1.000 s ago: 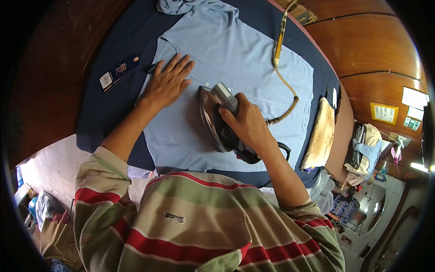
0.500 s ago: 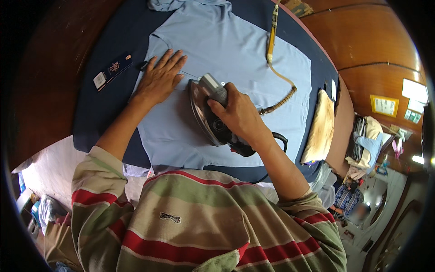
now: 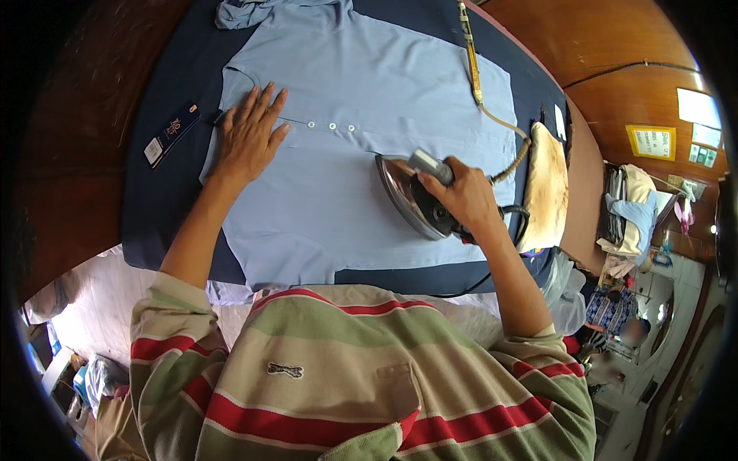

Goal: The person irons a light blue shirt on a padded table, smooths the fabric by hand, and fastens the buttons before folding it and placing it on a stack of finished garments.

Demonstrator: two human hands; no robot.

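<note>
A light blue shirt (image 3: 330,200) with white buttons lies spread on the dark blue ironing cloth (image 3: 165,207). My left hand (image 3: 250,138) presses flat near the shirt's neck opening, fingers spread. My right hand (image 3: 463,194) is wrapped round the grey handle of an iron (image 3: 421,198), whose soleplate rests on the shirt's lower part, tip pointing left. From the iron's back a black cord (image 3: 516,211) loops round. Beyond the hand, a hose (image 3: 503,127) with a yellowish tube runs to the top of the view.
A dark tag (image 3: 173,134) lies on the cloth at left. On the right is a folded scorched cream cloth (image 3: 546,188), beside the table's brown edge. Stacked clothes (image 3: 630,211) stand farther right. Another person (image 3: 611,310) is in the background at lower right.
The iron has slid right across the shirt with my right hand, uncovering the buttons. My left hand stays flat by the neck opening. The whole view has shifted slightly.
</note>
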